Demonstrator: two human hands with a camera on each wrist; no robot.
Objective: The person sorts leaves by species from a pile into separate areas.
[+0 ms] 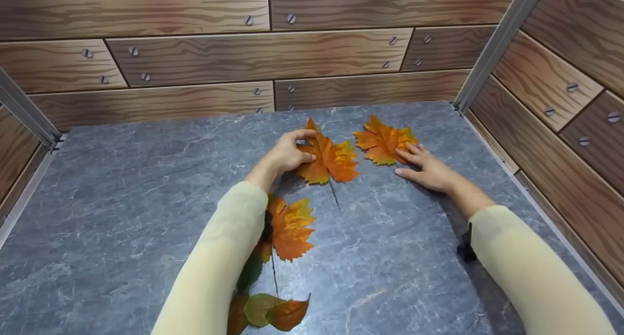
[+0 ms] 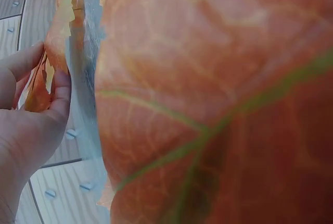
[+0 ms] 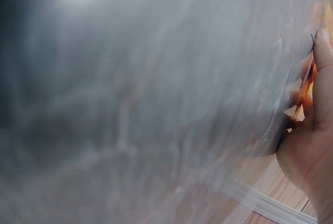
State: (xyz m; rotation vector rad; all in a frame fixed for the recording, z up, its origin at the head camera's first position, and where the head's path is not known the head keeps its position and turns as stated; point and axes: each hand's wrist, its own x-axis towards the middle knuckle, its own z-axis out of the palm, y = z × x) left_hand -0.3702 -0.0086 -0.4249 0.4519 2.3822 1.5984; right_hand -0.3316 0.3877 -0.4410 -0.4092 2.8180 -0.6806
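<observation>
Near the back middle of the table, my left hand (image 1: 288, 152) holds the left edge of an orange-yellow artificial maple leaf (image 1: 336, 162) between thumb and fingers. A thin dark stem runs from this leaf toward the front. In the left wrist view, the left hand (image 2: 39, 114) has the leaf (image 2: 58, 41) between its fingers and thumb. To the right lies a similar maple leaf (image 1: 382, 140). The fingertips of my right hand (image 1: 429, 171) rest on its lower right edge, fingers extended. Only part of the right hand (image 3: 312, 135) shows in the right wrist view.
Another maple leaf (image 1: 292, 230) lies beside the left forearm, partly hidden by it. Several green-brown oval leaves (image 1: 287, 315) lie at the front. The grey marbled tabletop (image 1: 390, 266) meets a wood-patterned wall (image 1: 195, 62) at the back and another on the right.
</observation>
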